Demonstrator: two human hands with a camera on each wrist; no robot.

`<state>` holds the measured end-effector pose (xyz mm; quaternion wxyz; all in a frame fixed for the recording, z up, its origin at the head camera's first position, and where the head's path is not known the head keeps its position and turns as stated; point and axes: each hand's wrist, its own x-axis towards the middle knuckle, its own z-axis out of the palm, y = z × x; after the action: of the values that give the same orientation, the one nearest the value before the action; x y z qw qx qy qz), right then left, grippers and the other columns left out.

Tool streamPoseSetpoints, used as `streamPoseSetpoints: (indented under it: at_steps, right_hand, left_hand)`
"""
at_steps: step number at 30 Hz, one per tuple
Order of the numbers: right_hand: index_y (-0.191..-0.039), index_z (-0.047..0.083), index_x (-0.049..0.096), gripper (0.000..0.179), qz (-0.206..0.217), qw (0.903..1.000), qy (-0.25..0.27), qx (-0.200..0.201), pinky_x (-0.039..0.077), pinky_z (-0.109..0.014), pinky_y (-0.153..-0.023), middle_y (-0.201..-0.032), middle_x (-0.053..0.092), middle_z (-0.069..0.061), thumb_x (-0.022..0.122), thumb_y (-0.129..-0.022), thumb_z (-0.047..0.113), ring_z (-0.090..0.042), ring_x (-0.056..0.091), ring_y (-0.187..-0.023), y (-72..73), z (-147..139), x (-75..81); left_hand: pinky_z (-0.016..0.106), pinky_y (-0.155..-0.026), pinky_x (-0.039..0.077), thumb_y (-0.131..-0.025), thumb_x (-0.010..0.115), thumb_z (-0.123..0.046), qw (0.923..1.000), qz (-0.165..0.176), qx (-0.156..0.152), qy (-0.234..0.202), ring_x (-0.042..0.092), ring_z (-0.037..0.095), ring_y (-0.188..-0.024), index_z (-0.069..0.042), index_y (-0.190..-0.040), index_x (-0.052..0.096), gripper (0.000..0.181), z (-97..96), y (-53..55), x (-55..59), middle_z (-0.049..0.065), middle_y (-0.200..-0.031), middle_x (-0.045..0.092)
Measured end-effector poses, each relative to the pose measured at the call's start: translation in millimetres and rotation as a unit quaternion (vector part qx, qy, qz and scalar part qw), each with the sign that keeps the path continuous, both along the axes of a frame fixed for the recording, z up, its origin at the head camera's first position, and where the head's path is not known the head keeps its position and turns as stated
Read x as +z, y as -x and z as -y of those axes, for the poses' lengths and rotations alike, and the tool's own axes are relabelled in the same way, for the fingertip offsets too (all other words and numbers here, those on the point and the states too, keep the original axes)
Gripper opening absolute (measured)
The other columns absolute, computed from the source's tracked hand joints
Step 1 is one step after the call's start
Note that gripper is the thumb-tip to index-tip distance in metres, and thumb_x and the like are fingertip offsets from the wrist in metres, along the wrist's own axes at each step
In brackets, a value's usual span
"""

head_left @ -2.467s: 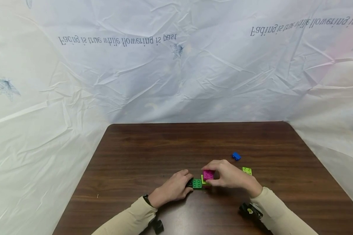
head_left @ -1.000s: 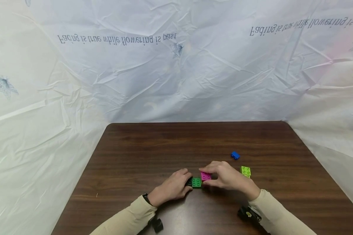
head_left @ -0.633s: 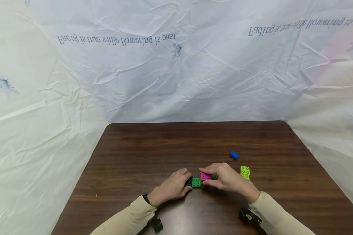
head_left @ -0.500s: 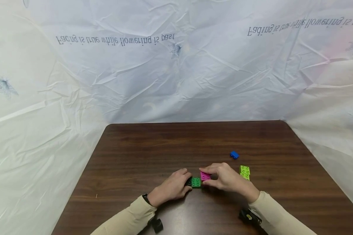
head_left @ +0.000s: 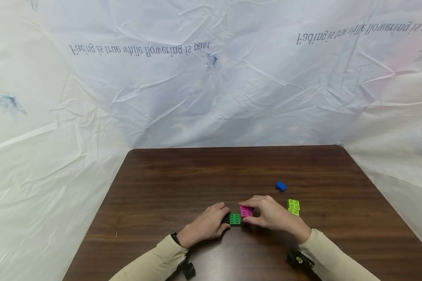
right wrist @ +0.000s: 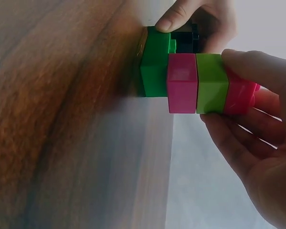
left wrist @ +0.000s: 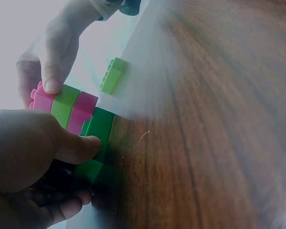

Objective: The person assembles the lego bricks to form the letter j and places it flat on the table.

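A pale, creased plastic sheet [head_left: 183, 97] fills the upper frame and both sides, printed with flipped lettering and blue flower-like marks. Below it stretches a dark wood-grain table [head_left: 183, 175] with rounded far corners, its finish catching a glare at bottom centre.

Two hands work just below the middle of the frame, beige sleeves entering from the lower corners. The right hand [head_left: 272, 212], right of centre, pinches a pink-lime-pink stack [right wrist: 212, 83] with thumb and fingertips on opposite sides. The left hand [head_left: 208, 224], just left of it, has its fingers narrowed around a black piece [right wrist: 183, 43], mostly hidden, the thumb tip on the adjoining green brick [head_left: 235, 219].

The stack's lower pink end meets the green brick at its upper right and appears to reach past its edge; whether the studs are locked cannot be told. Doing this well would seem to call for the left hand bracing the base flat, the stack kept square and pressed straight down, with pressure over the supported part, since the overhang could tip.

Lime bricks [head_left: 293, 205] lie right of centre, and a small blue brick [head_left: 281, 186] sits above them.
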<state>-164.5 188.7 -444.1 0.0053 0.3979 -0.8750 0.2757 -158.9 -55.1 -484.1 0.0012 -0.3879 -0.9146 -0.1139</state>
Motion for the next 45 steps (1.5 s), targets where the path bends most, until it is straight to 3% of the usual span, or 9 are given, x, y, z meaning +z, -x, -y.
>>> streamPoseSetpoints:
  at_steps: [11, 19, 29, 45]
  right_hand:
    - [-0.121, 0.008, 0.067, 0.043, 0.007, 0.9999, -0.009, 0.001, 0.055, -0.028, -0.071, -0.112, 0.069, 0.0, 0.075, -0.086, 0.032, -0.008, 0.064, -0.096, 0.4, 0, 2.3]
    - [-0.118, 0.009, 0.069, 0.041, -0.005, 1.0, 0.005, -0.007, 0.056, -0.032, -0.076, -0.11, 0.07, 0.003, 0.068, -0.091, 0.04, -0.008, 0.065, -0.098, 1.8, -3, 5.9]
    - [-0.117, 0.011, 0.068, 0.034, -0.024, 0.9992, 0.022, -0.023, 0.056, -0.031, -0.078, -0.111, 0.07, 0.0, 0.07, -0.091, 0.031, -0.013, 0.067, -0.095, 7.7, -11, 11.1]
    - [-0.116, 0.012, 0.069, 0.032, -0.056, 0.9937, 0.037, -0.09, 0.056, -0.037, -0.076, -0.105, 0.071, -0.004, 0.073, -0.088, 0.027, -0.015, 0.067, -0.09, 21.8, -35, 17.0]
  left_hand:
    - [0.024, -0.075, 0.049, -0.091, 0.069, -0.033, 0.9999, 0.013, 0.006, -0.003, 0.054, 0.007, -0.085, -0.011, -0.113, 0.064, 0.032, -1.3, 0.0, 0.3, -0.003, -0.096, 0.056]
    - [0.023, -0.074, 0.049, -0.09, 0.07, -0.033, 1.0, 0.002, 0.003, -0.007, 0.053, 0.006, -0.083, -0.011, -0.111, 0.064, 0.031, -0.5, -0.2, 0.7, -0.003, -0.094, 0.056]
    - [0.025, -0.077, 0.05, -0.091, 0.069, -0.034, 0.9999, 0.013, 0.006, -0.001, 0.055, 0.008, -0.086, -0.011, -0.113, 0.064, 0.032, -0.6, 0.0, 0.9, -0.003, -0.096, 0.057]
    - [0.026, -0.08, 0.05, -0.091, 0.068, -0.033, 1.0, 0.001, 0.003, -0.003, 0.056, 0.009, -0.089, -0.01, -0.116, 0.064, 0.034, -0.9, -1.8, 0.0, -0.002, -0.099, 0.058]
